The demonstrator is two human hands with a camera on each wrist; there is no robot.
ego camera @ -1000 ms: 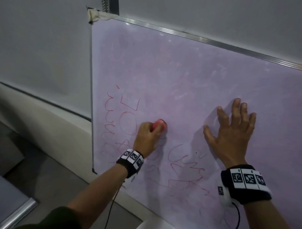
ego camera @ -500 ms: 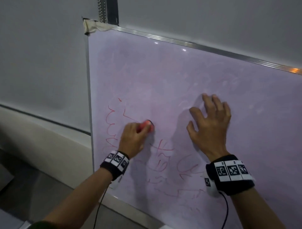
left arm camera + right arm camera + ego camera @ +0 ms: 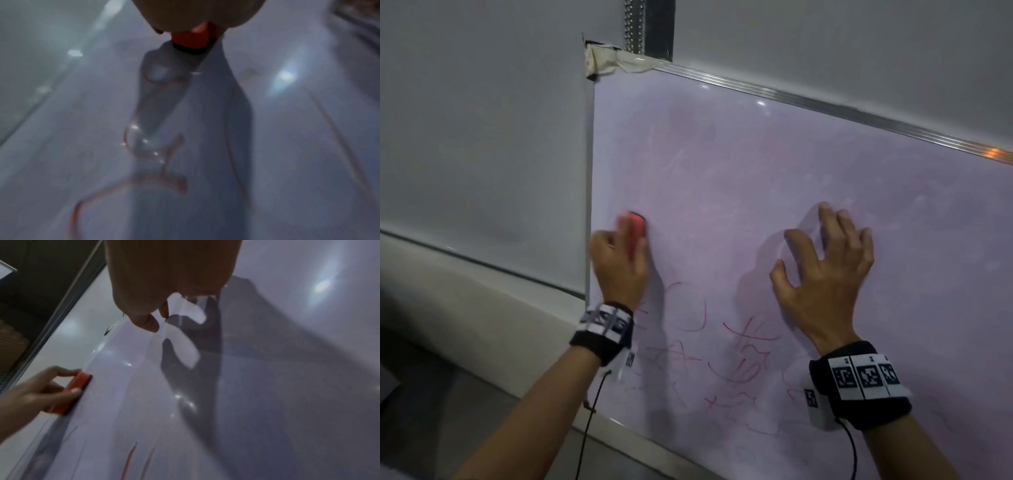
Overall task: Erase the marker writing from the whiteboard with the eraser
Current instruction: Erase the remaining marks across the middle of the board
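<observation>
A whiteboard (image 3: 774, 164) leans against the wall, smeared pink, with red marker writing (image 3: 743, 356) across its lower part. My left hand (image 3: 619, 263) grips a red eraser (image 3: 637, 226) and presses it flat on the board close to the left frame. The eraser (image 3: 72, 392) shows red with a dark felt edge in the right wrist view, and its tip (image 3: 191, 39) peeks out below my palm in the blurred left wrist view. My right hand (image 3: 825, 270) rests on the board with spread fingers, right of the eraser, holding nothing.
The board's metal frame (image 3: 825, 106) runs along the top, with tape on its top left corner (image 3: 606, 61). A grey wall (image 3: 482, 137) and a ledge (image 3: 482, 298) lie to the left. Cables hang from both wristbands.
My left hand has carried the eraser left and up, from the middle of the writing to near the board's left edge. The upper left writing is gone. The right hand stays planted on the board.
</observation>
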